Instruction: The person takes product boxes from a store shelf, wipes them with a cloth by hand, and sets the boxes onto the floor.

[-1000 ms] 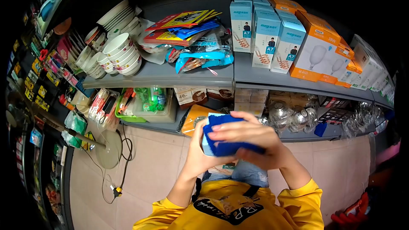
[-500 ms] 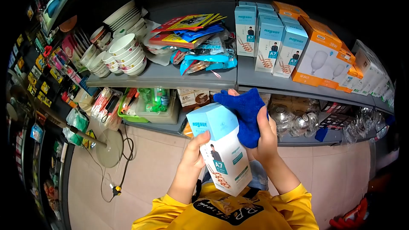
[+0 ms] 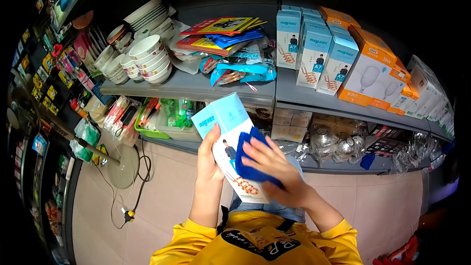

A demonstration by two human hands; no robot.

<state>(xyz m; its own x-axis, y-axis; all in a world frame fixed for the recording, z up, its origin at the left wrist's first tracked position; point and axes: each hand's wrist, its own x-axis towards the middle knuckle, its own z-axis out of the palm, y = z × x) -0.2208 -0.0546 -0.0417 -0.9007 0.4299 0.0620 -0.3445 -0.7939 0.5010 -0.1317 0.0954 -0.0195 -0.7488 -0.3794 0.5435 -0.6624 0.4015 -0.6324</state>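
Note:
A tall white and light-blue A7 carton (image 3: 229,114) is held tilted in front of my chest. My left hand (image 3: 209,159) grips its left side, thumb on the front face. A dark blue cloth (image 3: 241,163) lies against the carton's right-hand part, flattened under my right hand (image 3: 275,169). That hand's fingers stretch over the cloth and press it to the surface; the palm side is hidden. Matching A7 cartons (image 3: 314,54) stand upright on the shelf ahead.
On the grey shelf (image 3: 196,88) sit stacked bowls (image 3: 149,61), colourful packets (image 3: 223,32) and orange bulb boxes (image 3: 370,66). Below are a green-rimmed bin (image 3: 171,130) and plastic-wrapped metal ware (image 3: 333,142). A stand base (image 3: 122,167) and a cable (image 3: 145,169) occupy the floor at left.
The blue cloth has gone from being bunched beside the carton's upper right to lying flat on its face under my right hand. The carton has shifted slightly left and up.

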